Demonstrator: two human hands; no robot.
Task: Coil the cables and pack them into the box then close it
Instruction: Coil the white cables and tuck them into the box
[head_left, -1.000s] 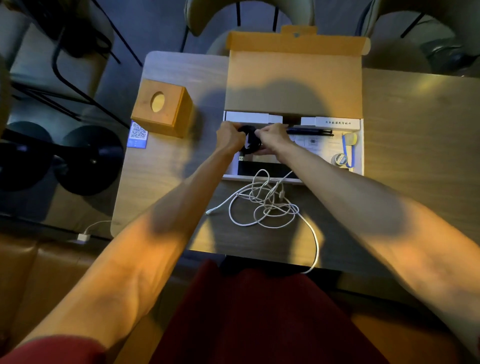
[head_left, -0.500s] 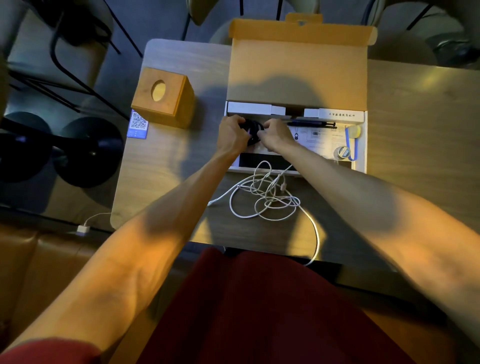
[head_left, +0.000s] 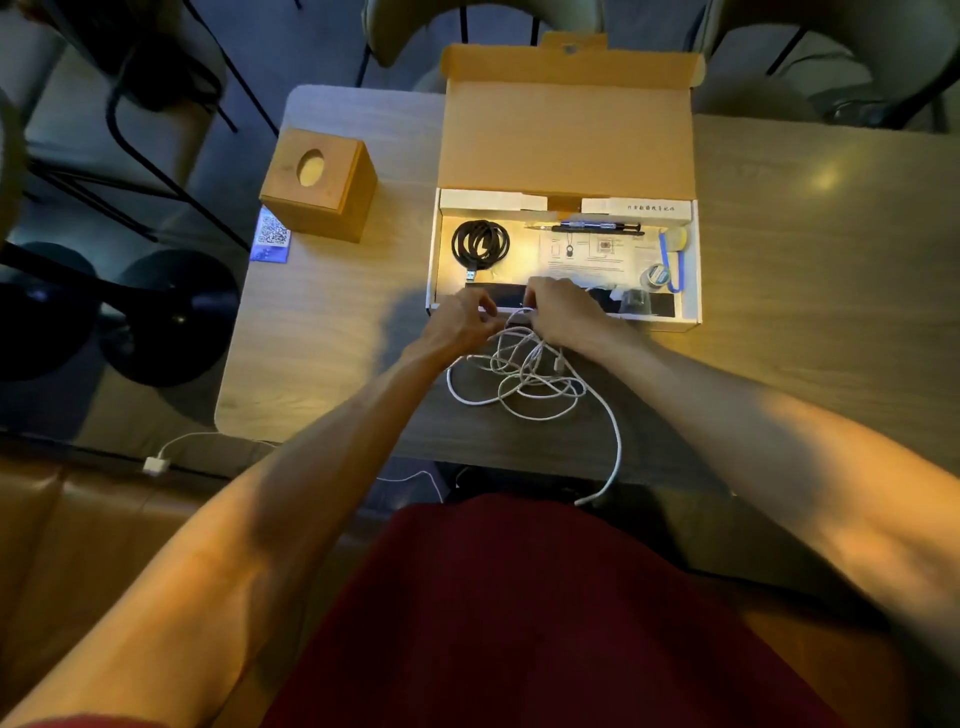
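While the black coiled cable (head_left: 480, 244) lies at the left end of the open cardboard box (head_left: 695, 270), the tangled white cable (head_left: 530, 382) sits just outside its near wall; the right hand (head_left: 563, 312) pinches a strand, and the left hand (head_left: 462, 319) curls beside it, grip unclear; best to untangle before winding even loops.

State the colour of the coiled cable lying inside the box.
The coiled cable is black; the head view shows it.

A dark red garment (head_left: 519, 623) over the lap, matching red sleeve edge (head_left: 78, 724) at lower left, forearms (head_left: 291, 493) bare.
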